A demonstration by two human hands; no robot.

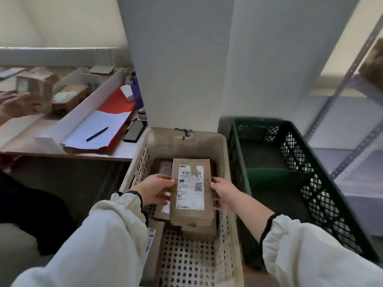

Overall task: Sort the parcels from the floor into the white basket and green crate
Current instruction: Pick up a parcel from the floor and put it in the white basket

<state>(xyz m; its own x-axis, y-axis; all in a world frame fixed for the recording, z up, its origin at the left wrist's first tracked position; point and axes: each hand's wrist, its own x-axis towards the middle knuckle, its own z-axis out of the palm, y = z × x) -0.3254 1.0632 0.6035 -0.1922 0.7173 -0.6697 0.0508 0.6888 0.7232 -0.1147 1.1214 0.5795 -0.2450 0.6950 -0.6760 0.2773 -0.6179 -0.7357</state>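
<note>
Inside the white basket (207,135), I see a brown labelled parcel (191,216) held label up from both sides. My left hand (154,190) grips its left edge and my right hand (224,194) grips its right edge, above other parcels (199,232). Whether it touches them, I cannot tell. The green crate (300,162) stands just beside the basket.

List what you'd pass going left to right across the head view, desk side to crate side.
From the left: another person's hand → pen → left hand → parcel → right hand → green crate.
</note>
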